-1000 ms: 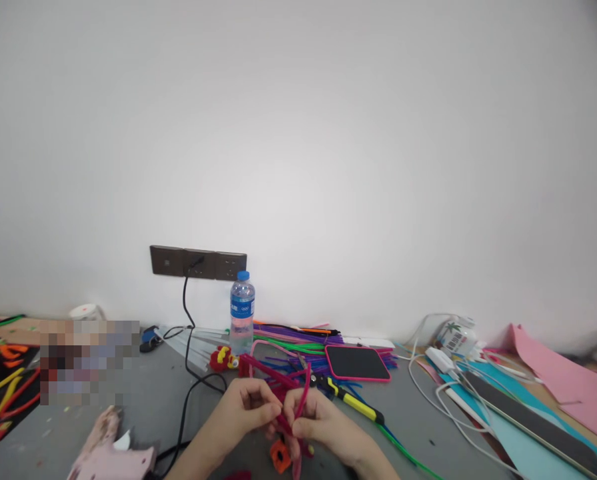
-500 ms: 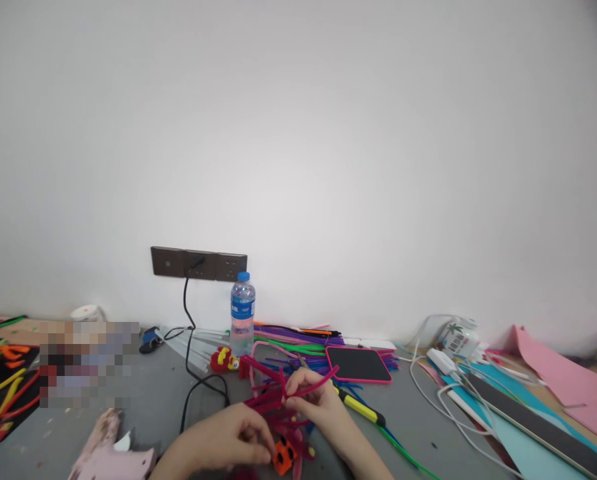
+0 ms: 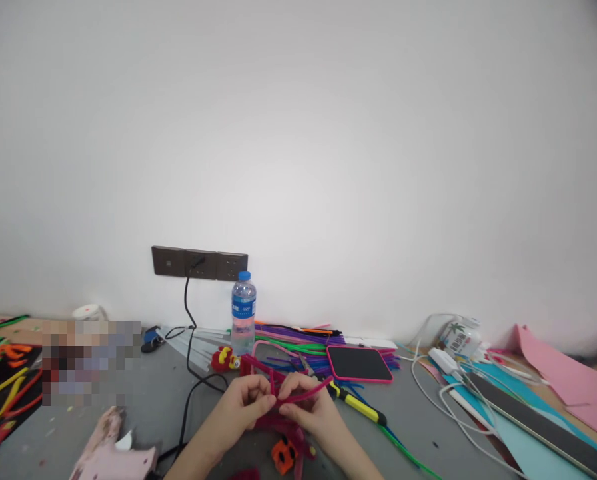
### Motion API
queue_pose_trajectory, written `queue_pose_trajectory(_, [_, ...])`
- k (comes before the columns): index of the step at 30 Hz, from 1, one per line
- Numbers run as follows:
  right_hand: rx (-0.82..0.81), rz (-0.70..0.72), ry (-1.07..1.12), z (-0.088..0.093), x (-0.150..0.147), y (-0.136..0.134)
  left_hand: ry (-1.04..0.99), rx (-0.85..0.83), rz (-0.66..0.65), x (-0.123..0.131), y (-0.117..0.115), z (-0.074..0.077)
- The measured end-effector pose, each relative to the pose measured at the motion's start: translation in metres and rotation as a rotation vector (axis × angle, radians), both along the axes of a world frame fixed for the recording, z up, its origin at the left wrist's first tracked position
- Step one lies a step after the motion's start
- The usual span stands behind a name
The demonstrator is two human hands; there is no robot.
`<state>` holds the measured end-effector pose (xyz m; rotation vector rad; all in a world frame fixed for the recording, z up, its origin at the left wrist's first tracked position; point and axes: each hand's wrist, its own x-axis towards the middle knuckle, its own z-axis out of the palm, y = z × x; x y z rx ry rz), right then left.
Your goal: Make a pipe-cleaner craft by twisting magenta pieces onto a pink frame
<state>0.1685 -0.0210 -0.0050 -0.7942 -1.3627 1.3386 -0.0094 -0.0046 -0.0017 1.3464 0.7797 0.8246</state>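
Observation:
Low in the middle of the view, my left hand [image 3: 243, 403] and my right hand [image 3: 308, 410] meet over a grey table [image 3: 418, 427]. Both pinch a dark red pipe cleaner [image 3: 303, 396], one end of which sticks out to the right. More red pipe cleaner pieces [image 3: 278, 423] lie bunched under my hands. A small orange pipe-cleaner figure [image 3: 283, 453] rests on the table just below them.
Behind my hands lie a heap of coloured pipe cleaners [image 3: 298, 347], a water bottle [image 3: 242, 312], a pink-cased phone [image 3: 359, 363] and yellow-handled pliers [image 3: 358, 403]. A black cable [image 3: 191, 380] runs from wall sockets [image 3: 198, 264]. A pink glue gun [image 3: 111, 453] sits left; cables and coloured sheets [image 3: 543, 393] right.
My left hand rose from the orange figure on the table and rejoined my right hand at the red pipe cleaner. The right hand shifted slightly toward me.

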Motion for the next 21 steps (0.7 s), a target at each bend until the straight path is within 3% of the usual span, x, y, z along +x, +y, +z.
queue_pose_trajectory(5, [-0.043, -0.041, -0.045, 0.002, 0.007, 0.000, 0.075, 0.018, -0.025, -0.001, -0.004, 0.009])
queue_pose_trajectory(15, [-0.168, 0.153, 0.001, 0.006, 0.009, -0.004, 0.190, -0.006, -0.192, 0.001, -0.014, 0.010])
queue_pose_trajectory(19, [-0.169, 0.212, -0.031, 0.008, 0.012, -0.004, 0.192, -0.017, -0.197, 0.002, -0.013, 0.007])
queue_pose_trajectory(21, [-0.153, 0.151, -0.027, 0.009, 0.014, -0.003, 0.171, 0.028, -0.132, 0.004, -0.011, 0.005])
